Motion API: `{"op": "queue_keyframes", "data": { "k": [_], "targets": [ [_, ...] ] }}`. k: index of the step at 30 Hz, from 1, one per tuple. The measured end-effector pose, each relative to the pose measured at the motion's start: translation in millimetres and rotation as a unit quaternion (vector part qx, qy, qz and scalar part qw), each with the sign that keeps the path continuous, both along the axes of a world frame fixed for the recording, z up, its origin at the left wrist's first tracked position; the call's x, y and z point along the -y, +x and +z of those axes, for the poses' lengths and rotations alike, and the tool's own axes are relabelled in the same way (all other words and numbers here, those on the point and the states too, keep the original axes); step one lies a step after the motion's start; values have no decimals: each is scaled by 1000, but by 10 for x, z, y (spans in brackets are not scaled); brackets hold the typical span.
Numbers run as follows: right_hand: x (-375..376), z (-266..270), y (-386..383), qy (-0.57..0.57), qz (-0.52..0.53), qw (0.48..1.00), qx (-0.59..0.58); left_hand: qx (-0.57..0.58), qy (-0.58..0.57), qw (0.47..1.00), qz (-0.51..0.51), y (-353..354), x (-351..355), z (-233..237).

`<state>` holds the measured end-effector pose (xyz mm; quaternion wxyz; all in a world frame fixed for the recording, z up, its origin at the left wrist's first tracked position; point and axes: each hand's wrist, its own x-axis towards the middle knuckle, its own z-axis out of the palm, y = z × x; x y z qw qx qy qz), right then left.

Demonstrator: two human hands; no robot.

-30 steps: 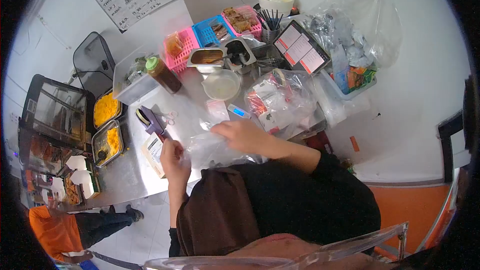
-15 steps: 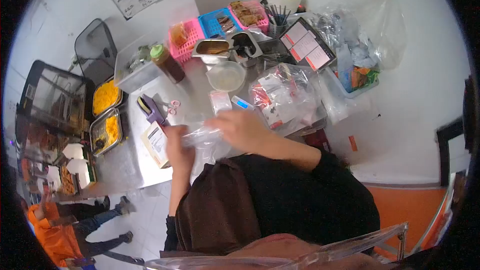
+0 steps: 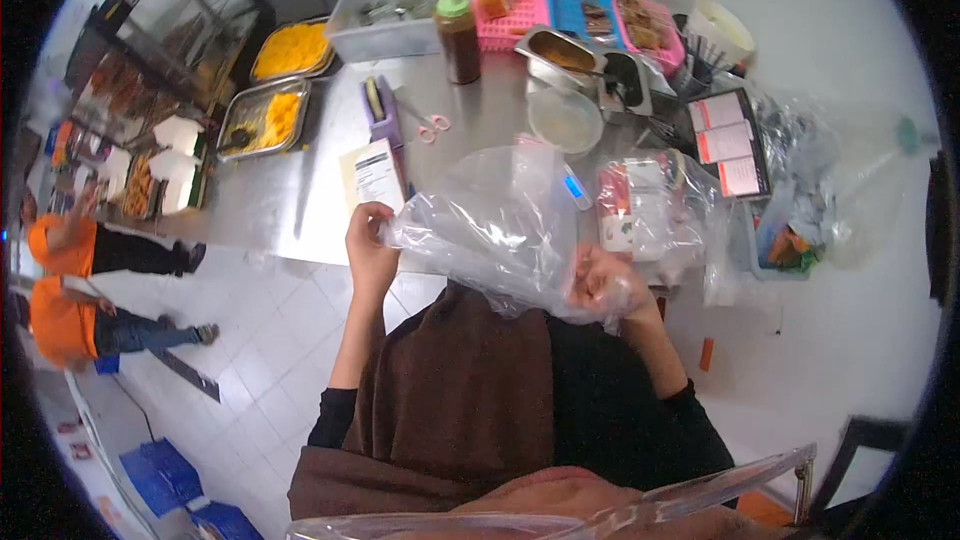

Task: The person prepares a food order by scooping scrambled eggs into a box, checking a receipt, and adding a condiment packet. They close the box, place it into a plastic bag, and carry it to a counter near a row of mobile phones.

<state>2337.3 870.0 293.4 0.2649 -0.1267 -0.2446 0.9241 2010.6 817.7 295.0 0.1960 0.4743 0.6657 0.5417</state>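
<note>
A large clear plastic bag [image 3: 490,225] is spread out between my two hands, in front of my body and over the table's near edge. My left hand [image 3: 372,240] pinches the bag's left edge. At the other end, my right hand [image 3: 605,280] has its fingers curled in the film, and clear plastic lies over part of them. Past the bag lie a booklet with a printed sheet [image 3: 377,180], a purple tape dispenser [image 3: 380,115] and pink-handled scissors [image 3: 430,128]. A small device with a blue display [image 3: 573,186] sits just beyond the bag's right side.
Trays of yellow shreds [image 3: 285,120] stand at the left, near open white boxes [image 3: 180,170]. A sauce bottle [image 3: 459,40], a translucent bowl [image 3: 565,122] and steel pans [image 3: 565,52] stand farther back. Packed plastic bags [image 3: 655,205] lie right. Two people in orange [image 3: 62,320] are at far left.
My hands have moved apart, and the bag, bunched between them before, is now spread wide. The view has shifted, so the table's things appear farther right. A second person in orange now shows.
</note>
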Motion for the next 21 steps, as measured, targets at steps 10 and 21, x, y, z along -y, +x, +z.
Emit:
{"op": "queue_keyframes", "data": {
  "k": [10,21],
  "targets": [
    [-96,79,93,420,151,847,289,-7,-135,989,57,-471,230,-210],
    [-48,-383,276,17,-70,997,-6,277,-201,846,-409,-888,522,-455]
  ]
}}
